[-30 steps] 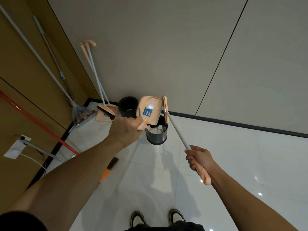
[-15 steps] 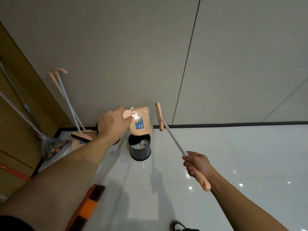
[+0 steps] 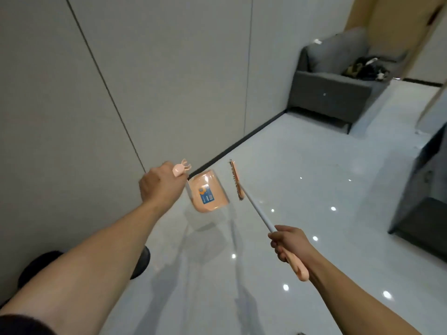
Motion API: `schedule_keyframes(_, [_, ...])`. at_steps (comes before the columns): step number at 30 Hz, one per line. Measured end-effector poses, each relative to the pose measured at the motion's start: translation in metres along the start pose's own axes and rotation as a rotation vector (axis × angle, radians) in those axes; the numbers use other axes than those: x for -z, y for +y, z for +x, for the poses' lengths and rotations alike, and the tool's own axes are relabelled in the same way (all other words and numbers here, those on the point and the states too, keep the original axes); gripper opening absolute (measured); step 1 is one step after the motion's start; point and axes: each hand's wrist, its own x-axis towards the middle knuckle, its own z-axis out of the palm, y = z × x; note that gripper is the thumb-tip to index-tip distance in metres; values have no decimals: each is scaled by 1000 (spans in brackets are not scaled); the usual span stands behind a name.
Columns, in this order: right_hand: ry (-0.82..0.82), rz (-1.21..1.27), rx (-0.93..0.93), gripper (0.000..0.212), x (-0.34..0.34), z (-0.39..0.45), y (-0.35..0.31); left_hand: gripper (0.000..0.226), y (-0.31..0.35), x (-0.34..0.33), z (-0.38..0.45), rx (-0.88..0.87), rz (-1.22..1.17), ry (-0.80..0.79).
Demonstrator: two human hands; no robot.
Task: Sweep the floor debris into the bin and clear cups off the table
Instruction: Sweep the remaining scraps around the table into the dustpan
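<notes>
Head view: left hand (image 3: 161,187) grips peach dustpan (image 3: 208,193) handle, pan hanging above glossy floor (image 3: 314,213); right hand (image 3: 289,243) fingers curl round broom (image 3: 251,205) handle, bristles raised beside pan. Grey sofa (image 3: 333,93) beyond.

The dustpan (image 3: 208,191) hangs left of the broom (image 3: 244,192) — both above the floor (image 3: 314,189). A sofa (image 3: 338,90) sits far right against the wall (image 3: 169,68) — the bin (image 3: 141,262) low left.
</notes>
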Motion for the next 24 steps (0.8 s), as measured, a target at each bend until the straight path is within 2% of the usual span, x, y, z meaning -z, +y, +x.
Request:
schedule_keyframes(5, [154, 196, 11, 37, 128, -38, 29, 37, 155, -25, -38, -243, -68, -66])
schedule_keyframes(11, [347, 379, -33, 41, 280, -97, 77, 31, 338, -66, -132, -415, -155, -181])
schedule_keyframes(14, [434, 450, -58, 35, 344, -128, 103, 31, 412, -85, -182, -507, -169, -238])
schedule_keyframes(17, [509, 490, -79, 17, 393, -158, 128, 31, 467, -101, -232, -587, -201, -317])
schedule_keyframes(19, [565, 538, -99, 12, 418, -174, 143, 31, 494, -110, -259, -632, -216, -359])
schedule_keyframes(24, [705, 711, -122, 26, 459, -200, 177, 33, 553, -132, -306, -703, -265, -466])
